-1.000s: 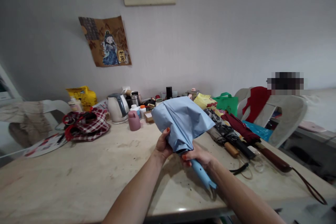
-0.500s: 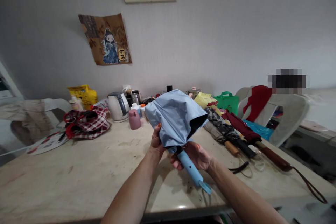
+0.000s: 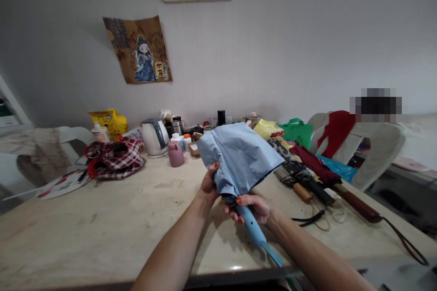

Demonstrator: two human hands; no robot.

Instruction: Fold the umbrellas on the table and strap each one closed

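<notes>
A light blue folding umbrella [image 3: 241, 154] is held above the table, its loose canopy bunched up and its blue handle pointing down toward me. My left hand [image 3: 209, 183] grips the canopy's lower left side, thumb on the fabric and the other fingers hidden behind it. Just below the canopy, my right hand [image 3: 254, 207] is closed around the top of the handle, with the thumb on the near side. A blue wrist strap hangs from the handle's end.
Several folded umbrellas lie to the right, one with a brown handle [image 3: 362, 207]. Along the back stand a white kettle [image 3: 154, 138], a pink jug [image 3: 175, 154] and a green bag [image 3: 297, 132]. A plaid cloth bag [image 3: 118, 159] lies at left on the table [image 3: 112, 232]. A person sits far right.
The umbrella has shifted slightly right and turned, so the canopy's dark inside is mostly out of sight. My right thumb has come over onto the top of the handle.
</notes>
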